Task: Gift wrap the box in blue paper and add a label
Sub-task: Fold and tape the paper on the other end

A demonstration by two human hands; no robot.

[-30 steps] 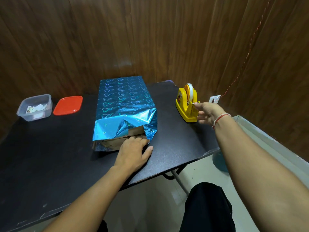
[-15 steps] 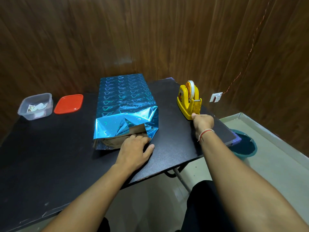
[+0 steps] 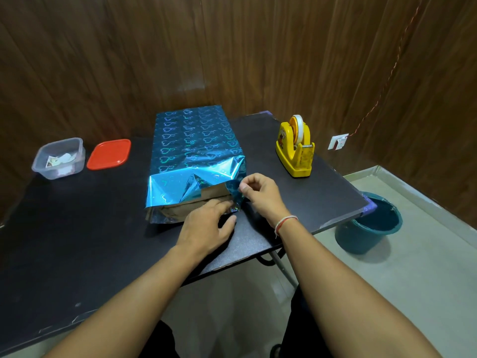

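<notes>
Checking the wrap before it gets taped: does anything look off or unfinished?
Yes. The near end of the box is still open: brown cardboard shows under the creased blue paper. The left hand presses there while the right hand pinches the right flap. Nothing looks spilled or torn.

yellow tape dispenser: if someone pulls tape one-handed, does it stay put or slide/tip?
Probably stays put. The tape dispenser has a broad base flat on the black table, which suggests a weighted desk type. The tape roll sits high, so a steep upward pull might rock it. The tabletop looks smooth, so some sliding seems possible.
</notes>
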